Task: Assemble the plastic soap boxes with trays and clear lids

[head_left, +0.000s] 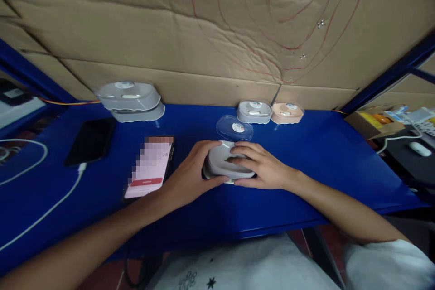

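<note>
Near the middle of the blue table (322,167) is a small grey oval plastic box (220,158) with its top uncovered. My left hand (193,170) wraps round its left end, thumb at the near side and fingers at the far side. On the right, my right hand (260,165) grips the box's other end, with some fingers bent over the rim into it. Something small and dark shows inside by those fingertips, too small to name. Just behind the box lies a clear plastic lid (226,126) with a round white sticker.
At the back stand a lidded grey box (254,113), a lidded peach box (287,114) and stacked larger grey boxes (136,102). Left lie a lit phone (149,170) and a dark phone (91,140) on a white cable (64,201). A cardboard wall (136,22) rises behind.
</note>
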Available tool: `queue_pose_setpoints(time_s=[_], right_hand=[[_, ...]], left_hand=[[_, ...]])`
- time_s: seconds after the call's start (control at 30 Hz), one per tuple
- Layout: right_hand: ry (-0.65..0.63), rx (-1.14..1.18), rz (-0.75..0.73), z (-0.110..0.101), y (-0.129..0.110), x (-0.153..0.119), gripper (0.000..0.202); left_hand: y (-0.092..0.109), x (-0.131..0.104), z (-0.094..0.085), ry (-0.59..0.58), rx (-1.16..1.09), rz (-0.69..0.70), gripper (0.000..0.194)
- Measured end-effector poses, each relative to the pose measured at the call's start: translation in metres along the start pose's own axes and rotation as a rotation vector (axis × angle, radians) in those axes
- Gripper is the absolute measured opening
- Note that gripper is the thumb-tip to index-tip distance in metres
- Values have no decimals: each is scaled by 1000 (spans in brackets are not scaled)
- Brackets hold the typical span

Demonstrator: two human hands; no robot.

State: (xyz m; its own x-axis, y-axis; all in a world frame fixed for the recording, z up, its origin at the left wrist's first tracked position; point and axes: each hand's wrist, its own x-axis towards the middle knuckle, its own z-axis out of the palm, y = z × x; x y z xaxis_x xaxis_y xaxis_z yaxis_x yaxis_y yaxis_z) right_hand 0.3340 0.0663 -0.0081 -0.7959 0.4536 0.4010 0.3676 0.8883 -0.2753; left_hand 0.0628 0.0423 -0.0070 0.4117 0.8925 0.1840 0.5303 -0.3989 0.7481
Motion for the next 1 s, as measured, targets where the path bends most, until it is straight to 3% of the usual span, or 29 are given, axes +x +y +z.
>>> queue_pose_setpoints(time_s=[0.1,0.23,0.4,0.53,0.67,0.8,0.87,1.0], right_hand=[[89,169,51,1,1,1,37],[230,424,302,-1,8,1,34],[380,925,700,0,22,2,57],[457,1148,716,0,32,4,70],[476,1164,665,1,32,5,70],[521,1133,686,2,24,4,64],[498,911,622,2,19,2,59],[353,391,329,-1,7,-4,45]], left_hand=[[-1,0,0,-23,-57,-57,96],[-1,1,-1,-88,11,-116,131],[6,1,-3,-96,-32,-147,119],[18,0,-9,3,-428,-252,114],[25,4,-16,177,-784,-371,91],[21,9,-17,259,-829,-389,85],[20,9,-15,233,-782,-417,89],[22,7,-12,130,-740,-431,98]])
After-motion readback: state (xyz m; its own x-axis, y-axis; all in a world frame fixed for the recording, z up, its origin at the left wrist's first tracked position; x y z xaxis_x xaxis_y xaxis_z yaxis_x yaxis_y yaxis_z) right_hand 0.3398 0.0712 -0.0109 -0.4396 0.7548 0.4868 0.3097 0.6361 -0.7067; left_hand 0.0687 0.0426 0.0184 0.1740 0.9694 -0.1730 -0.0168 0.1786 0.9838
